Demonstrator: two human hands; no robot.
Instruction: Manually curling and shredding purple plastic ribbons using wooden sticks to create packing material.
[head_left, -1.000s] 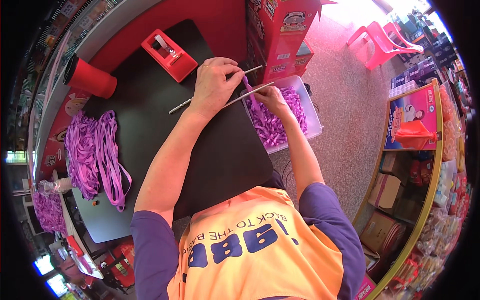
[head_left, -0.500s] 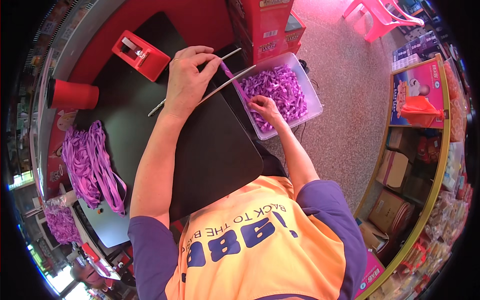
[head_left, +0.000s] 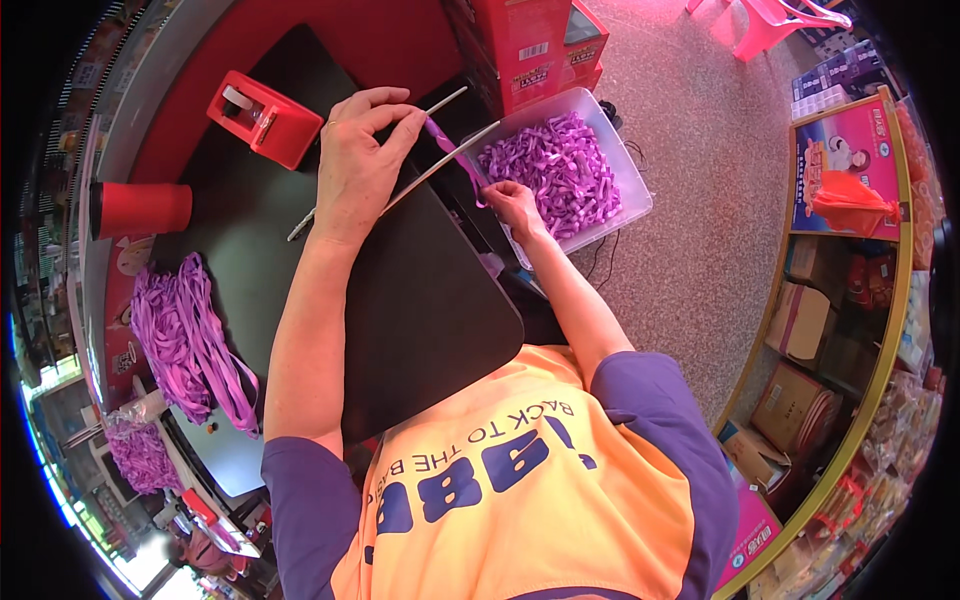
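Note:
A purple ribbon (head_left: 452,150) stretches between my two hands above the table's right edge. My left hand (head_left: 362,170) pinches its upper end between thumb and fingers. My right hand (head_left: 515,208) is closed on the lower end, over the near left rim of a translucent plastic bin (head_left: 636,212). Many short folded pieces of purple ribbon (head_left: 560,175) fill that bin. Two thin pale rods (head_left: 440,168) slant under my left hand and jut past the table edge, and the ribbon crosses them. How the rods are held is hidden by the hand.
On the black table (head_left: 420,320) stand a red tape dispenser (head_left: 265,120), a red cup (head_left: 145,209) and a heap of long purple ribbons (head_left: 185,335). Red cartons (head_left: 530,60) rise behind the bin. A glass-fronted cabinet (head_left: 800,330) and a pink stool (head_left: 765,25) are at right.
My right hand has moved slightly left and up with the ribbon's lower end. The ribbon looks slacker, and my left hand has barely moved relative to the table.

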